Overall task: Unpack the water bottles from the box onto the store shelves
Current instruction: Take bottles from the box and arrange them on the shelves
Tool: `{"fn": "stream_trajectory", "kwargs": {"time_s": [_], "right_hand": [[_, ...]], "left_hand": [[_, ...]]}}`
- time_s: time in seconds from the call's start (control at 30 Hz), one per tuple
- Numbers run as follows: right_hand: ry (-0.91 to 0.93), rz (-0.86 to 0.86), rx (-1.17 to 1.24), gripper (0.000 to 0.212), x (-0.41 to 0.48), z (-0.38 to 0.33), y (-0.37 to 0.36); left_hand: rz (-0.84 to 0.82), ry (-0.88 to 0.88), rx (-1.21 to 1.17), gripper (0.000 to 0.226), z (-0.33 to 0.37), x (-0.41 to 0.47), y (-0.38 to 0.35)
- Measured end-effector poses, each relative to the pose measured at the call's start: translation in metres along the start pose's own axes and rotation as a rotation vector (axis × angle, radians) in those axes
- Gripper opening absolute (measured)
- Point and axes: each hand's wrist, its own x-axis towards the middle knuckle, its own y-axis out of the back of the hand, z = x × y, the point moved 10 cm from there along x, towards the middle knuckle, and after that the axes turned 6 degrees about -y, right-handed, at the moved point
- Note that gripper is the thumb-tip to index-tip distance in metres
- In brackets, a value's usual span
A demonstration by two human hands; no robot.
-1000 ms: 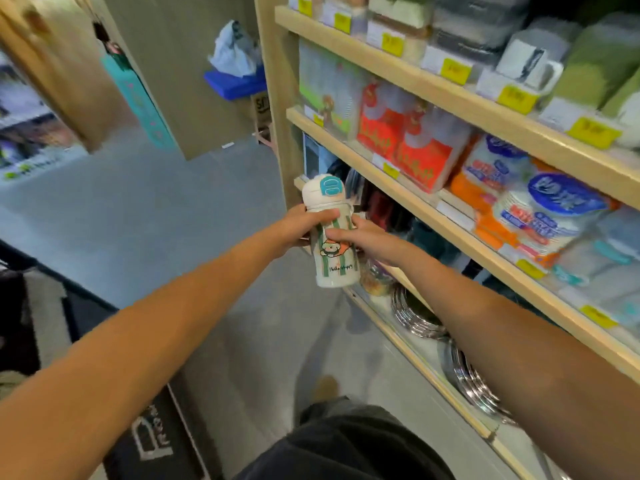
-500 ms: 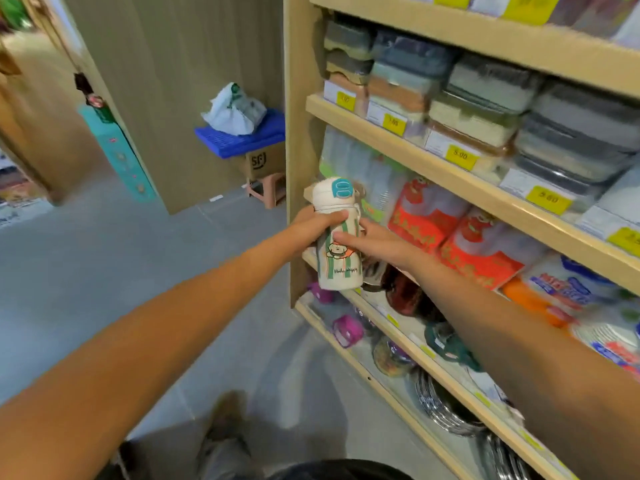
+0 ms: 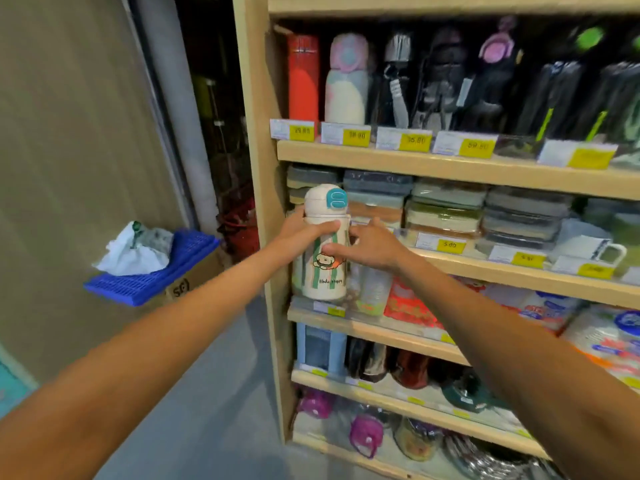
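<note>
While our left hand point(image 3: 304, 230) and right hand point(image 3: 370, 247) both grasp the cream bottle point(image 3: 323, 271), mid-air at the shelving's point(image 3: 256, 168) 9 o'clock edge | risk: we topple the red flask point(image 3: 303, 77) at 12 o'clock | cause: crowded row

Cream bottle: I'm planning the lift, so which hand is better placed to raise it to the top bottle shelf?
Left, probably. The left hand wraps the cream bottle just under its cap, while the right hand only steadies its side, thumb across the front.
</note>
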Motion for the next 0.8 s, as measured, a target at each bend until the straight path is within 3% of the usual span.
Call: {"fn": "stream_trajectory", "kwargs": {"time_s": [0.1, 0.17, 0.27, 0.33, 0.43, 0.7, 0.8], "right_hand": [[-0.055, 0.030, 0.406, 0.037, 0.009, -0.017, 0.041], [-0.031, 0.088, 0.539, 0.035, 0.011, -0.025, 0.068], [-0.032, 0.195, 0.592, 0.032, 0.012, -0.027, 0.115], [-0.031, 0.287, 0.626, 0.030, 0.013, -0.034, 0.156], [0.013, 0.438, 0.652, 0.021, 0.019, -0.047, 0.219], [0.174, 0.709, 0.739, 0.036, 0.046, -0.086, 0.346], [0.279, 0.722, 0.689, 0.046, 0.059, -0.104, 0.378]], "left_hand": [[0.035, -0.078, 0.000, 0.035, 0.038, 0.027, 0.023], [0.000, -0.157, -0.016, 0.031, 0.071, 0.036, 0.026], [-0.022, -0.243, -0.004, 0.037, 0.122, 0.053, 0.029], [-0.053, -0.340, 0.036, 0.054, 0.168, 0.067, 0.031], [0.003, -0.417, 0.062, 0.067, 0.226, 0.087, 0.042], [-0.096, -0.346, -0.220, 0.074, 0.311, 0.139, 0.059], [-0.040, -0.456, -0.199, 0.062, 0.346, 0.151, 0.079]]}}
